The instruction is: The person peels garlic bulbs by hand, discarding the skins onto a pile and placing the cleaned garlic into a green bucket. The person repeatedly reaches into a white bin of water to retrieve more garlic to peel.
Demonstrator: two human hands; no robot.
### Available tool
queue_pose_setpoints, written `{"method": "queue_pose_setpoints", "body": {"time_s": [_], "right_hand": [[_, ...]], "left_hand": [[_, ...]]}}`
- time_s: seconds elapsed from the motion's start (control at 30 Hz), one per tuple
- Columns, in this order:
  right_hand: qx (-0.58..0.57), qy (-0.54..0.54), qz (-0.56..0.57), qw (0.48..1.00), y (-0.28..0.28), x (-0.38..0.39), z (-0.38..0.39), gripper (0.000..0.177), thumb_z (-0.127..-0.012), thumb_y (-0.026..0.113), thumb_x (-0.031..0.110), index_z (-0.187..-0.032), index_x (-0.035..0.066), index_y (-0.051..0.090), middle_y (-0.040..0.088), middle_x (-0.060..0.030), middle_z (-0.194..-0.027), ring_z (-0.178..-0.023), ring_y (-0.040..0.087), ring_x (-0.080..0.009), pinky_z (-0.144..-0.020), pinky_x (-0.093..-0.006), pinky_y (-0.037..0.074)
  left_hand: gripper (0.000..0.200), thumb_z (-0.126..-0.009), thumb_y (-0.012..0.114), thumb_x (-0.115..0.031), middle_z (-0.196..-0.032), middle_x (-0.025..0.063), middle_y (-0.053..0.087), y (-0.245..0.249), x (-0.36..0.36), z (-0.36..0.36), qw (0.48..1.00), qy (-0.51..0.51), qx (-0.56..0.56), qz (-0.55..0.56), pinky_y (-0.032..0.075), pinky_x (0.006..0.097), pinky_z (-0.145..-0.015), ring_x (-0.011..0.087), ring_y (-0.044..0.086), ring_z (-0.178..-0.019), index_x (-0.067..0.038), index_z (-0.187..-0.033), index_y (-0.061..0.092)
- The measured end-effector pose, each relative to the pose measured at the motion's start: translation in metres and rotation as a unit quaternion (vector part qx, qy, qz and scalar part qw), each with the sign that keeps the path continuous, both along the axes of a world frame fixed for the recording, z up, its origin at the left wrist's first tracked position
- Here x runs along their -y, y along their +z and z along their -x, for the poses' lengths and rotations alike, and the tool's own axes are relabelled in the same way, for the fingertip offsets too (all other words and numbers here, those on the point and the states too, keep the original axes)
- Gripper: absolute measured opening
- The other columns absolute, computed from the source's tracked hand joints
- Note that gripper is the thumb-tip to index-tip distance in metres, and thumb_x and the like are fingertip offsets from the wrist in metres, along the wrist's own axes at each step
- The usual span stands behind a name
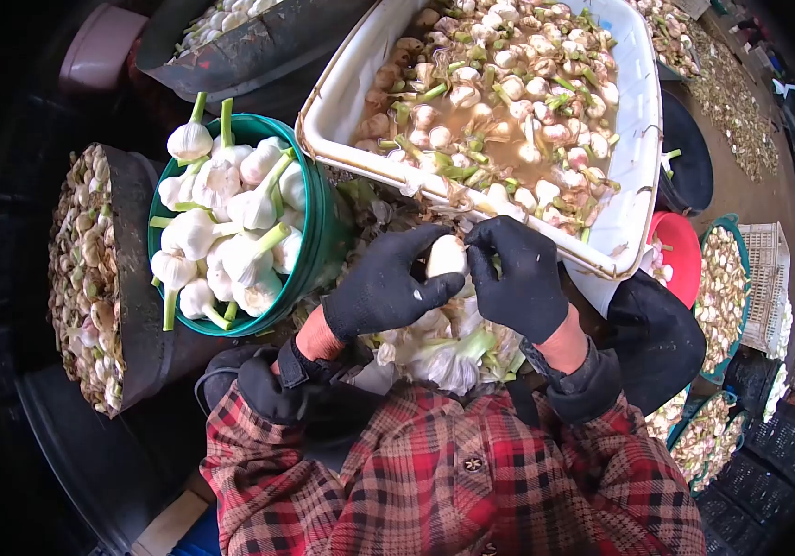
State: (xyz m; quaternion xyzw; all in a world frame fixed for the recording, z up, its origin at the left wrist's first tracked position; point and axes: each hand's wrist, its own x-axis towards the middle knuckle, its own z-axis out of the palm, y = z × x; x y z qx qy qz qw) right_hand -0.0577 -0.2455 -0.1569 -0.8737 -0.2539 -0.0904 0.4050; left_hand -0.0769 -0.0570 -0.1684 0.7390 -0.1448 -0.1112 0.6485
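My left hand (386, 283), in a black glove, is closed round a pale garlic bulb (447, 257) in front of my chest. Close beside it on the right, my right hand (520, 278), also gloved in black, has its fingertips pressed together near the bulb; whatever they may hold is too small to make out. Beneath both hands lies a heap of garlic bulbs (453, 357) with papery skins and green stems. A green bucket (321, 222) full of white garlic with short green stems stands left of my left hand.
Beyond my hands, a white tub (643, 139) holds brownish water and many garlic bulbs. On the far left is a dark container (143, 278) of unpeeled garlic. A red basin (678, 248), a green-rimmed basket (722, 292) and a pale crate (765, 289) stand at the right.
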Motion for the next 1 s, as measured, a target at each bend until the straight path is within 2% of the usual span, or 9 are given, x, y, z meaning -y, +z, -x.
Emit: {"method": "queue_pose_setpoints", "body": {"time_s": [0.2,0.33,0.43,0.53,0.67,0.73,0.83,0.93,1.0], "right_hand": [[-0.122,-0.008,-0.073,0.990,-0.015,0.005,-0.005,0.007,-0.079,0.063,0.003,-0.085,0.001,0.060,0.063,-0.0152,-0.074,-0.066,0.063,-0.0335,-0.060,-0.0373,0.049],[-0.210,-0.006,-0.145,0.967,-0.004,0.006,-0.004,0.010,-0.079,0.065,0.004,-0.088,0.002,0.061,0.063,-0.0153,-0.073,-0.064,0.062,-0.0315,-0.060,-0.0354,0.049],[-0.186,-0.020,-0.089,0.978,-0.015,0.004,0.004,0.013,-0.079,0.068,0.006,-0.090,0.001,0.062,0.064,-0.0145,-0.076,-0.066,0.063,-0.0259,-0.061,-0.0343,0.048],[-0.206,-0.034,-0.073,0.975,-0.017,0.004,0.005,0.010,-0.079,0.066,0.005,-0.086,-0.001,0.062,0.064,-0.0142,-0.072,-0.064,0.062,-0.0226,-0.061,-0.0339,0.047],[-0.290,-0.068,-0.140,0.944,-0.029,0.003,0.000,0.008,-0.081,0.062,0.003,-0.085,-0.003,0.064,0.064,-0.0081,-0.069,-0.065,0.058,-0.0147,-0.062,-0.0322,0.045],[-0.290,-0.092,-0.112,0.946,-0.028,0.004,-0.001,0.009,-0.080,0.062,0.004,-0.085,-0.003,0.065,0.065,-0.0110,-0.071,-0.064,0.058,-0.0151,-0.061,-0.0333,0.044],[-0.193,-0.079,-0.058,0.976,-0.031,0.009,0.003,0.006,-0.082,0.060,0.004,-0.086,-0.001,0.062,0.063,-0.0142,-0.072,-0.065,0.059,-0.0257,-0.061,-0.0368,0.044],[-0.020,-0.072,0.133,0.988,-0.029,0.019,0.013,0.010,-0.083,0.058,0.002,-0.092,0.005,0.055,0.061,-0.0161,-0.082,-0.080,0.059,-0.0395,-0.068,-0.0450,0.045],[-0.060,-0.078,0.117,0.988,-0.030,0.031,0.014,0.009,-0.083,0.059,0.001,-0.090,0.003,0.054,0.060,-0.0175,-0.081,-0.079,0.058,-0.0403,-0.067,-0.0469,0.044]], "left_hand": [[0.050,-0.076,0.064,-0.013,-0.104,0.0213,0.062,0.010,0.001,-0.001,0.990,-0.032,0.120,-0.073,0.049,0.0361,-0.075,0.0316,0.063,-0.086,0.002,-0.122,0.054],[0.054,-0.078,0.072,-0.013,-0.112,0.0158,0.060,-0.006,0.004,0.000,0.972,0.057,0.203,-0.103,0.048,0.0320,-0.084,0.0194,0.059,-0.099,0.001,-0.126,0.052],[0.041,-0.080,0.075,-0.014,-0.094,0.0087,0.056,-0.019,0.013,0.005,0.989,0.121,0.031,-0.076,0.049,0.0269,-0.075,0.0145,0.057,-0.085,0.002,-0.112,0.057],[0.037,-0.077,0.074,-0.011,-0.094,0.0089,0.058,-0.015,0.010,0.007,0.969,0.097,0.171,-0.149,0.049,0.0300,-0.075,0.0148,0.057,-0.085,0.001,-0.108,0.059],[0.036,-0.079,0.067,-0.011,-0.099,0.0107,0.060,-0.014,0.014,0.012,0.991,0.104,0.084,-0.006,0.049,0.0322,-0.081,0.0167,0.059,-0.093,0.001,-0.112,0.058],[0.054,-0.083,0.064,-0.018,-0.111,0.0160,0.059,-0.012,0.016,0.016,0.991,0.081,0.028,0.098,0.047,0.0325,-0.088,0.0179,0.058,-0.102,0.002,-0.129,0.046],[0.064,-0.087,0.057,-0.032,-0.112,0.0151,0.059,-0.003,0.005,0.016,0.997,0.049,0.006,0.064,0.046,0.0351,-0.090,0.0189,0.057,-0.103,0.001,-0.138,0.039],[0.051,-0.089,0.056,-0.042,-0.107,0.0106,0.061,-0.023,-0.003,0.023,0.988,-0.058,-0.037,0.137,0.048,0.0319,-0.084,0.0161,0.058,-0.096,0.001,-0.117,0.056],[0.052,-0.089,0.057,-0.048,-0.102,0.0076,0.062,0.001,-0.012,0.034,0.962,-0.062,-0.103,0.246,0.051,0.0315,-0.076,0.0163,0.061,-0.091,-0.001,-0.112,0.058]]}}
